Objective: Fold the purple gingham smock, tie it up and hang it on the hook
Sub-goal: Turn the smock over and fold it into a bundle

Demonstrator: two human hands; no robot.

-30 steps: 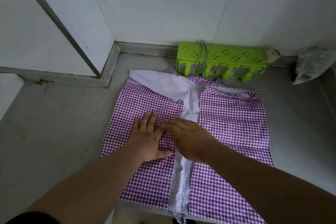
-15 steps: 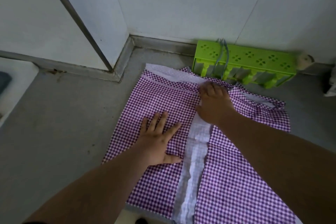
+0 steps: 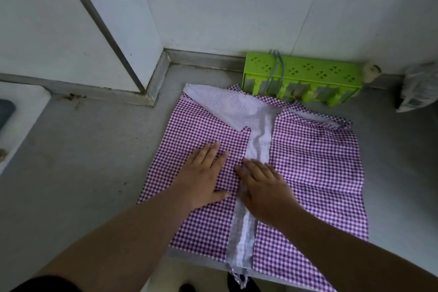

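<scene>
We find both hands flat on the cloth, gripping nothing. The left hand [image 3: 203, 178] lies with fingers spread on the left gingham panel; the right hand [image 3: 263, 187] lies just beside it, fingers extended, over the pale centre strip [image 3: 259, 140] where the two folded-in panels almost meet. The purple gingham smock [image 3: 315, 168] lies spread directly under and ahead of both hands, its long axis running away from us towards the wall; its near hem overhangs the edge of the grey counter [image 3: 90, 149], where a tie dangles. We judge the coming fold turns on that centre line, and the right hand sits nearer to it. Beyond the collar end a green plastic rack [image 3: 303, 73] stands against the white wall [image 3: 237, 7]. We see no hook.
</scene>
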